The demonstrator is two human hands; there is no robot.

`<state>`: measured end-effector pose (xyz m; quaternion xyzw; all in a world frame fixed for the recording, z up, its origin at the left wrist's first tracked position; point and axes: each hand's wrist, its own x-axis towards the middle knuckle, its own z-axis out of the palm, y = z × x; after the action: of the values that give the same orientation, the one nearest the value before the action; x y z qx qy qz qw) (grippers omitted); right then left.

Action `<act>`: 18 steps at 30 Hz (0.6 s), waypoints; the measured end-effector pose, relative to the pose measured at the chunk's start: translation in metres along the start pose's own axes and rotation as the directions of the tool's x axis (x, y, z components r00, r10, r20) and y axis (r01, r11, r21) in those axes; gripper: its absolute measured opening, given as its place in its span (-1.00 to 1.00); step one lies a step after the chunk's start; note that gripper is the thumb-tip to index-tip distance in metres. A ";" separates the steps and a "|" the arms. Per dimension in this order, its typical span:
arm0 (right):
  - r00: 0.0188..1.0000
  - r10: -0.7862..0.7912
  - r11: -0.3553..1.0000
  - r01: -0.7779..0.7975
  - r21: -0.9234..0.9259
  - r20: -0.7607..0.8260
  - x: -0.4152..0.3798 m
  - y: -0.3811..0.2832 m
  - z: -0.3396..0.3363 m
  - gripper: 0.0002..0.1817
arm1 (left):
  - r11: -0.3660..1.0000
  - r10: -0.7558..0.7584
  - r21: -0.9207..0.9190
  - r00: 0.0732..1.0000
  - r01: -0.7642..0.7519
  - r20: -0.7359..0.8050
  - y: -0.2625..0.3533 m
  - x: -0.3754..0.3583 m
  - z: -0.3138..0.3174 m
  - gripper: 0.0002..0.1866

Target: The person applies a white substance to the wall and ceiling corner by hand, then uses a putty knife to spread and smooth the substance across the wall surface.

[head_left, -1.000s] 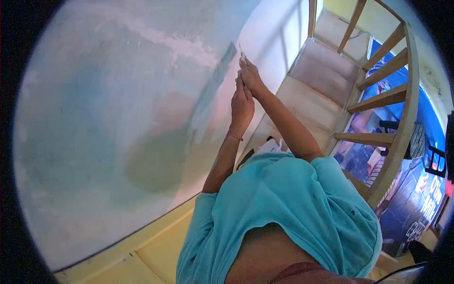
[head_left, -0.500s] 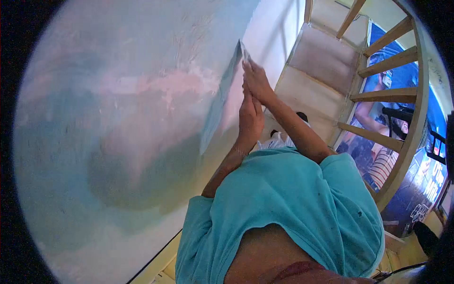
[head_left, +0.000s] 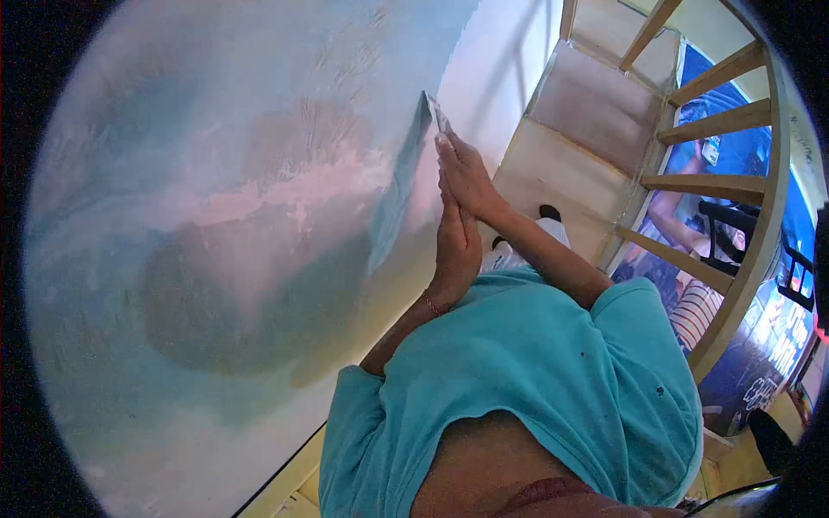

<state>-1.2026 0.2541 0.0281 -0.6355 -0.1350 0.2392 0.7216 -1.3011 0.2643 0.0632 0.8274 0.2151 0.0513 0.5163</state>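
Note:
A long, thin plastering trowel [head_left: 399, 203] lies slanted against the wall surface [head_left: 259, 345], its upper end smeared with pale material. My right hand [head_left: 471, 177] is closed round the trowel near that upper end. Just below, my left hand [head_left: 458, 250] presses up against the right one, its fingers together along the trowel. The grip itself is hidden behind my hands. Wet-looking blue-grey and pinkish patches cover the wall left of the blade, with ridged marks higher up. A smoother white strip [head_left: 492, 65] lies to the right.
A wooden railing with several bars [head_left: 712, 186] curves along the right. Beyond it hangs a printed blue banner [head_left: 734, 345] with pictures of people. Pale floor panels [head_left: 561, 155] run beneath my feet [head_left: 548, 211], between wall and railing.
Both hands and the trowel have shifted slightly down, and the trowel's upper end has moved left along the wall, away from the white strip.

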 end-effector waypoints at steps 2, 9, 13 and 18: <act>0.999 0.024 1.000 -0.024 -0.002 0.026 -0.002 0.006 0.005 -0.48 | 0.998 0.007 0.056 1.000 -0.005 -0.025 -0.009 0.000 -0.001 -0.48; 1.000 0.011 0.995 -0.013 0.097 0.015 0.015 0.005 -0.010 -0.49 | 0.970 0.162 0.195 0.985 -0.147 -0.059 -0.015 0.015 0.008 -0.47; 0.994 -0.104 0.985 0.100 0.137 0.020 -0.016 -0.004 0.008 -0.45 | 0.998 0.024 0.062 1.000 -0.024 0.003 0.004 -0.010 -0.006 -0.47; 0.998 -0.058 0.969 0.053 0.240 0.017 0.009 -0.001 -0.002 -0.56 | 0.990 0.054 0.126 0.999 -0.054 0.008 0.005 0.012 -0.001 -0.46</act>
<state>-1.1936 0.2566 0.0273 -0.5368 -0.1314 0.2409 0.7978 -1.2894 0.2677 0.0664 0.8641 0.1944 0.0497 0.4617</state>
